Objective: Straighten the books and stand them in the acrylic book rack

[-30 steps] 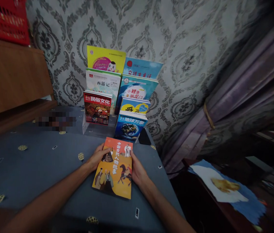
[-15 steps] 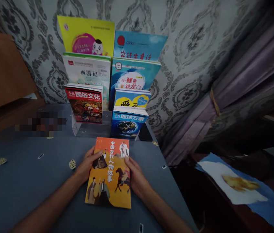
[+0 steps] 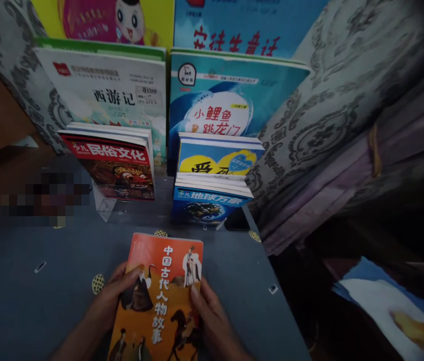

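Observation:
An orange book [image 3: 167, 281] with white Chinese lettering and painted figures is held between my two hands, cover facing up. My left hand [image 3: 110, 296] grips its left edge, thumb lying on the cover. On the opposite edge, my right hand [image 3: 212, 311] is closed the same way, thumb over the front. Fingers of both hands are partly hidden beneath the book, whose lower end runs out of view. Beyond it, books stand in a clear stand [image 3: 104, 203]: a red book [image 3: 118, 165] front left and a blue book with a globe [image 3: 206, 205] front right.
Behind those stand a white book [image 3: 110, 85], a teal book [image 3: 230, 90] and taller ones by the patterned wall [image 3: 332, 65]. A dark phone-like object [image 3: 237, 220] lies right of the stand. The grey table [image 3: 20, 311] ends at the right, near a purple curtain [image 3: 321, 185].
My view has moved closer to the stand, so the books look larger. The orange book stays in both hands and now sits lower in view, its top edge tilted up a little.

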`<state>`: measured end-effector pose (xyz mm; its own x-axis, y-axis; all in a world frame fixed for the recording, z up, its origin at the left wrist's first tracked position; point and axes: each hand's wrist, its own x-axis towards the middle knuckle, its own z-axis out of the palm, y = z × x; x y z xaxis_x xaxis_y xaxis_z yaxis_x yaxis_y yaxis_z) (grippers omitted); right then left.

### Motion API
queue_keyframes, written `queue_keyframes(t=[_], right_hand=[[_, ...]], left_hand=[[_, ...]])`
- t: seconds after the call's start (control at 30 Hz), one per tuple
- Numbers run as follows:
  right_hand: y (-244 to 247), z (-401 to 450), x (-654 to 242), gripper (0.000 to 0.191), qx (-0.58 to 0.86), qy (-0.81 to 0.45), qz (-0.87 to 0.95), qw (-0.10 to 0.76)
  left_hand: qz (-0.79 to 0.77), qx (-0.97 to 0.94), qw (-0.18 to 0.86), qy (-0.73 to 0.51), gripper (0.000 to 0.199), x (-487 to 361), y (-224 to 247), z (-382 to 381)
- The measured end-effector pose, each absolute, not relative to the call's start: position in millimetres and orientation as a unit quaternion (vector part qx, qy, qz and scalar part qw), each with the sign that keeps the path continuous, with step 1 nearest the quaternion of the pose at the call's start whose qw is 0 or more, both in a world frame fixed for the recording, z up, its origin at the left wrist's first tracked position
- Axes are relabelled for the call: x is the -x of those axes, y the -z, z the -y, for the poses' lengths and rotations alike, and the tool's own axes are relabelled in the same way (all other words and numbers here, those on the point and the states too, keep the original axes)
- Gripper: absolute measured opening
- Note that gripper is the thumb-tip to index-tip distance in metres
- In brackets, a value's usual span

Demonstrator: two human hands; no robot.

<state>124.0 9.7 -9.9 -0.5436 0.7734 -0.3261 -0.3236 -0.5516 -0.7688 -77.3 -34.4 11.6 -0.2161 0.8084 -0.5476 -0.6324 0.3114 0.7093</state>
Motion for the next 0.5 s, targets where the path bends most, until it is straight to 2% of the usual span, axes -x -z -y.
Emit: queue_keyframes(t=[0.3, 0.5], right_hand=[[-8.2, -16.4, -136.5, 0.055, 0.315, -0.772, 0.432, 0.342], [-5.8, -24.4, -145.6, 0.053, 0.284, -0.759, 0.508, 0.292]], left_hand=[[-0.486, -0.071, 0.635, -0.596, 0.037, 71.7, -15.4, 24.4], [-0.433, -0.144, 0.643, -0.615, 0.046, 68.7, -24.3, 23.1]])
